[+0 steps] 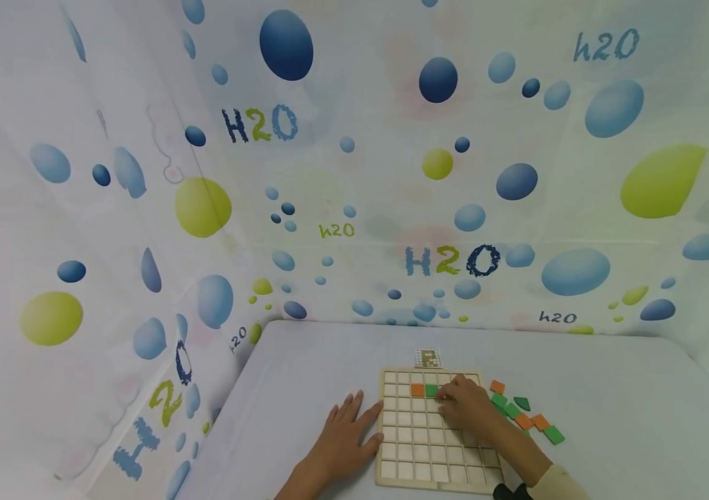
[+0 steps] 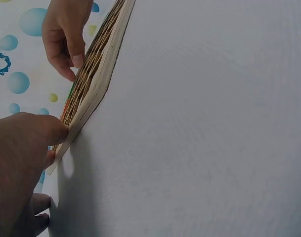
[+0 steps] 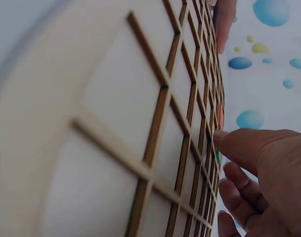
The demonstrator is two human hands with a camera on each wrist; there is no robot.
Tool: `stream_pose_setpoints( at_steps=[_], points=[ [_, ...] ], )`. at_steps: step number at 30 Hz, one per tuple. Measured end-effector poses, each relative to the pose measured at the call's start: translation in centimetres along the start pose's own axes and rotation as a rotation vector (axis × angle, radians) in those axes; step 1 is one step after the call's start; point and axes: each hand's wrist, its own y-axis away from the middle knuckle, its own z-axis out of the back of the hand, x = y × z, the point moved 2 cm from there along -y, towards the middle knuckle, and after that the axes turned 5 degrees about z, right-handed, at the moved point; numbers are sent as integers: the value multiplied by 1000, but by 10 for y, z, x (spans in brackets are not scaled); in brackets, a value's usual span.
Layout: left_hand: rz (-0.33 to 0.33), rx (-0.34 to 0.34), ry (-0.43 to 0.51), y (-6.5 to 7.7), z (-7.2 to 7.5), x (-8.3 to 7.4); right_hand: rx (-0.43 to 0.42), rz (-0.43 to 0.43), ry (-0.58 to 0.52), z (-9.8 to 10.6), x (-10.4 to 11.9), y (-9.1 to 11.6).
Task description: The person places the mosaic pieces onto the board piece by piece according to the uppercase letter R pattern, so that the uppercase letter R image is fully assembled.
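Note:
A light wooden grid board lies on the white table. In one of its upper rows, an orange square tile sits beside a green square tile. My right hand is over the board's upper right part, its fingertips at the green tile's right side. In the right wrist view the thumb and bent fingers stand apart, with nothing seen pinched between them. My left hand rests at the board's left edge with fingers spread; the thumb touches the rim.
Right of the board lie several loose orange and green tiles, partly behind the right forearm. A small pattern card lies beyond the board's far edge. A black object shows near the lower right corner. Printed curtains surround the table.

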Motion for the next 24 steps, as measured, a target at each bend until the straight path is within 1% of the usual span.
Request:
stream_pose_setpoints(
  at_steps=[2,3,5,8,9,10,12,15,17,20,24],
  points=[
    [0,0,-1,0,-1,0,2,-27,-21,4,-4,6],
    [2,2,0,0,-1,0,-18,-40,-4,6,-8,8],
    [4,4,2,0,-1,0,-75,-92,36,12,-16,12],
    [8,3,-1,0,-1,-1,-193,-176,136,23,-31,18],
    [9,4,-2,-1,-1,-1,-218,-209,163,27,-35,20],
    [9,4,0,0,-1,0,-221,-256,165,32,-38,21],
    [10,4,1,0,-1,0,-205,-357,183,40,-46,22],
    [7,4,8,1,-1,0,-115,-505,209,49,-56,20],
    [4,6,14,1,0,0,-59,-568,224,53,-61,18],
    [2,13,26,2,1,-1,-12,-604,212,56,-64,14],
    [8,18,22,2,1,-1,15,-599,177,57,-63,12]
  ],
)
